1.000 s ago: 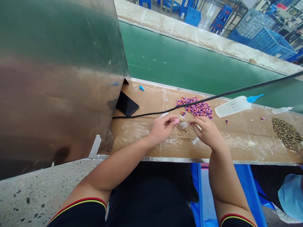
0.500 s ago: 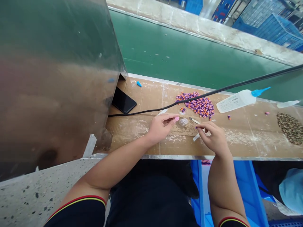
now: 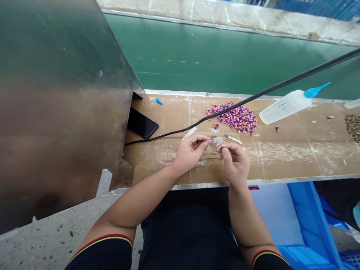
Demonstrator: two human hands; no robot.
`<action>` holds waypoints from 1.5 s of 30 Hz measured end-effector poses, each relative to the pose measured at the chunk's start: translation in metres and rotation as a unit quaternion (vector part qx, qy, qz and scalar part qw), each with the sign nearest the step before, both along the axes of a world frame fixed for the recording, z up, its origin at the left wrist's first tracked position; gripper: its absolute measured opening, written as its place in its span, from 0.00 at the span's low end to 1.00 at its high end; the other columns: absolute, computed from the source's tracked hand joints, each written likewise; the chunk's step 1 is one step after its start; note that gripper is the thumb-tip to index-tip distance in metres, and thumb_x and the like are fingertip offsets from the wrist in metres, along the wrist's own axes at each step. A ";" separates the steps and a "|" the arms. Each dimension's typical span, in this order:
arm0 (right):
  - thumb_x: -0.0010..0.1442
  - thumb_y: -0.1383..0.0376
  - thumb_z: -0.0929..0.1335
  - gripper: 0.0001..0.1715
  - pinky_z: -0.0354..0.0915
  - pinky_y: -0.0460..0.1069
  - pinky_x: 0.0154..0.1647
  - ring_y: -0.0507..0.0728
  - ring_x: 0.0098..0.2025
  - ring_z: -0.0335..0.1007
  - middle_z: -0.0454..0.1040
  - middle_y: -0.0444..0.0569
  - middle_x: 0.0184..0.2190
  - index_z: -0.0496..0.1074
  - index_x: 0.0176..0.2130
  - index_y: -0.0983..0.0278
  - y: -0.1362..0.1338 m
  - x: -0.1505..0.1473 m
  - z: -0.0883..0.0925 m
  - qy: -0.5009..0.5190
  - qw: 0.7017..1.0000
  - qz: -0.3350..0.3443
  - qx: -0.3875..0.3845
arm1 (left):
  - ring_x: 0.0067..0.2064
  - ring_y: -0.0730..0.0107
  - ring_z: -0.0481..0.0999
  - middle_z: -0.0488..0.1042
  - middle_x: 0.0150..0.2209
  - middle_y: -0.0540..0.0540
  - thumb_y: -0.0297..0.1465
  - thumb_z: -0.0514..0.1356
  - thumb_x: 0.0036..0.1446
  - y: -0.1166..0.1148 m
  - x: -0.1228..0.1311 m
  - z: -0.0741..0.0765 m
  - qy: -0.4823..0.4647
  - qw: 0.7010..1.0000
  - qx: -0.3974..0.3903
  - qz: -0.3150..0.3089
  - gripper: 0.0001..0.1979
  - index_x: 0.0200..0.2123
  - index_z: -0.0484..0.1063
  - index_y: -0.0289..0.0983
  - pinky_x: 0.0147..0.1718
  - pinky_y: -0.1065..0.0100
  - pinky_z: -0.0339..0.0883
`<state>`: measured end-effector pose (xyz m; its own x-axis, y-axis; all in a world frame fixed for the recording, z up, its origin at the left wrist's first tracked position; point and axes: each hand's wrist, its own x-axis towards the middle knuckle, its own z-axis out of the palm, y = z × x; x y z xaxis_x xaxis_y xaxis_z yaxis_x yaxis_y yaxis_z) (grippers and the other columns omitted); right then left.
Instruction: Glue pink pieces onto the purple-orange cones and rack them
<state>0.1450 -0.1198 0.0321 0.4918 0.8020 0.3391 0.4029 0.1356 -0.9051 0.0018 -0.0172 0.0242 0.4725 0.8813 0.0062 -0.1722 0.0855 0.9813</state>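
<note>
My left hand (image 3: 191, 152) pinches a small pink piece (image 3: 209, 141) between thumb and fingertips. Across from it, my right hand (image 3: 235, 163) is closed on a small purple piece (image 3: 220, 148), mostly covered by the fingers. Between the two hands stands a small clear cup (image 3: 217, 141) on a speckled patch of the cardboard. A small knife (image 3: 233, 139) lies just beyond my right hand. Behind the hands is a heap of tiny purple and orange pieces (image 3: 237, 119), with a few loose ones at its near edge.
A black cable (image 3: 194, 125) crosses above the cardboard-covered bench (image 3: 168, 112). At the left lie a phone (image 3: 143, 123) and a blue cap (image 3: 159, 101) near a metal panel (image 3: 62, 112). A white squeeze bottle (image 3: 285, 107) lies at the right. Below is a blue crate (image 3: 306, 210).
My right hand has moved left with the small purple piece, closer to the clear cup and my left hand. My left hand keeps its pinch. The camera view has shifted slightly.
</note>
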 end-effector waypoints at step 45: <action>0.72 0.68 0.76 0.08 0.85 0.53 0.40 0.58 0.39 0.87 0.87 0.47 0.40 0.85 0.48 0.54 0.012 -0.046 0.008 -0.144 0.969 -0.140 0.145 | 0.48 0.62 0.91 0.89 0.45 0.43 0.40 0.72 0.69 -0.017 -0.010 0.015 -0.029 0.990 0.134 0.041 0.08 0.44 0.90 0.45 0.52 0.63 0.86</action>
